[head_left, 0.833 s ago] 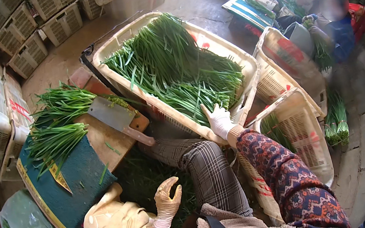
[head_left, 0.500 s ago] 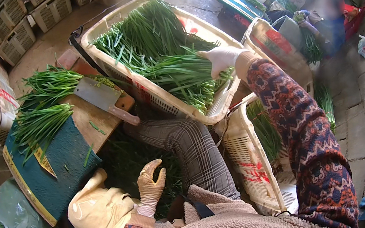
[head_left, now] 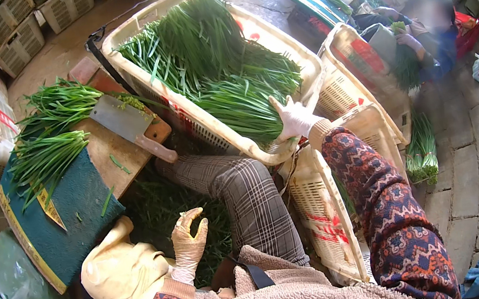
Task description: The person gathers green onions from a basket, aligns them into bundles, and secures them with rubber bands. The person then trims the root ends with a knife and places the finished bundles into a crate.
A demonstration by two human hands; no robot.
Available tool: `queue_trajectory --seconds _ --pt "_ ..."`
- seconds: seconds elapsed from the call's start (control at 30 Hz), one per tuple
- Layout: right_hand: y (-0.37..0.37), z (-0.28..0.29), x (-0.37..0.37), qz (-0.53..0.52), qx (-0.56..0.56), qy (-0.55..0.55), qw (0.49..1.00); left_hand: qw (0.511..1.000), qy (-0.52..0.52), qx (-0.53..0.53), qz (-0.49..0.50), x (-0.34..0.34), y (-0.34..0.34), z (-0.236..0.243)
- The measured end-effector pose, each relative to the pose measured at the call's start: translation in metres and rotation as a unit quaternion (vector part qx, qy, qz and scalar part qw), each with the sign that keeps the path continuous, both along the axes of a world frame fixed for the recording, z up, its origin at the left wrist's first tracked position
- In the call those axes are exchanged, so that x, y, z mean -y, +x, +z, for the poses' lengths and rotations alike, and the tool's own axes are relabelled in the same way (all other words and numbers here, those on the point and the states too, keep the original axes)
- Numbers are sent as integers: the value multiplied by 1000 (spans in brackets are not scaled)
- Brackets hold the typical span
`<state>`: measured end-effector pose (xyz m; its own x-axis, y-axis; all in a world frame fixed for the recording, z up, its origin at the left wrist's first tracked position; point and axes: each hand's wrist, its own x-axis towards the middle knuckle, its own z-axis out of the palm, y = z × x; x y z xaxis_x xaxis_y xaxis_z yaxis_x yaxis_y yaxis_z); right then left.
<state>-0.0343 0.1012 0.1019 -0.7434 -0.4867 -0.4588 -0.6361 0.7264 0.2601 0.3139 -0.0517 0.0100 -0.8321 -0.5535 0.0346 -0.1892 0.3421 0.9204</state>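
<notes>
My right hand [head_left: 297,118], in a white glove, rests with spread fingers on the near right end of the garlic chives [head_left: 244,101]. They lie layered in a long cream plastic crate [head_left: 213,126]. Above my lap on the left hovers my left hand [head_left: 189,244], its yellowed glove curved with thumb and fingers apart and nothing between them. A cleaver [head_left: 122,116] with a wooden handle lies on a wooden board [head_left: 110,155], beside two loose bundles of garlic chives [head_left: 51,157]. A teal mat [head_left: 83,217] slopes down from the board.
A second cream crate [head_left: 317,200] stands under my right forearm. Tied garlic chives [head_left: 422,147] lie on the brick floor at right. A clear plastic bag [head_left: 26,293] sits at lower left. Stacked crates [head_left: 19,47] line the back left. Another person [head_left: 424,42] handles greens at upper right.
My right hand has moved down and nearer along the chives, its fingers now spread; the top bunch lies flatter in the crate. My left hand has shifted slightly; its fingers stay apart.
</notes>
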Motion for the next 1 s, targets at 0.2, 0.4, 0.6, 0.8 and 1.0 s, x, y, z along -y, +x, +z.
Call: queue_trajectory --seconds 0.2,0.4,0.6,0.8,1.0 --pt "-18 -31 -9 52 -30 -67 996 1000 -15 -15 12 3 1 -3" --pt "-29 45 2 112 16 -135 984 1000 -16 -16 1 3 7 3" --pt "-38 80 -31 -155 262 -108 947 994 97 -11 38 1 3 5" --pt "-24 29 -84 -221 289 -192 911 984 176 -14 -6 -13 -21 15" --pt "-21 31 -82 -222 395 -267 851 925 340 14 -169 -86 -119 37"
